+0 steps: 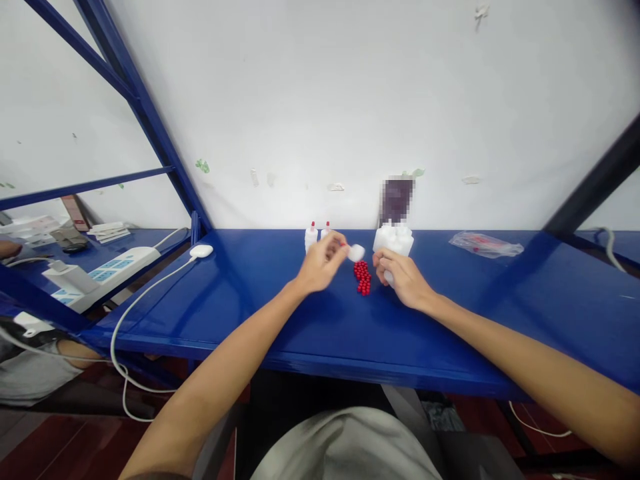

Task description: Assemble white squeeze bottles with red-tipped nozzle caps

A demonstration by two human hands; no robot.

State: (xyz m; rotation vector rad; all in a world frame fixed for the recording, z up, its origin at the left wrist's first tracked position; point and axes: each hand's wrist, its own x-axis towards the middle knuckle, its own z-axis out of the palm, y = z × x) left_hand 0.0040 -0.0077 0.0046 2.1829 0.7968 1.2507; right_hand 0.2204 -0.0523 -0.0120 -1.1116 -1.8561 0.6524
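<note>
My left hand (324, 263) is closed in a pinch at the red-capped end of a small white bottle (357, 253), which lies tilted with its base toward the right. Just right of the pile of small red caps (363, 279), my right hand (403, 275) is curled round a whitish, translucent piece (389, 277), probably another bottle, mostly covered by the fingers. Behind that hand stands a cluster of white bottles (395, 237). Past my left hand are white bottles with red tips (311, 237), partly hidden by it.
The blue table (240, 300) meets a white wall. A clear plastic bag (485, 245) lies at right. A white charger (201, 251) with its cable rests at left, near a power strip (107, 273). Blue frame posts (145, 113) rise at left; a blurred dark panel (397, 200) leans behind.
</note>
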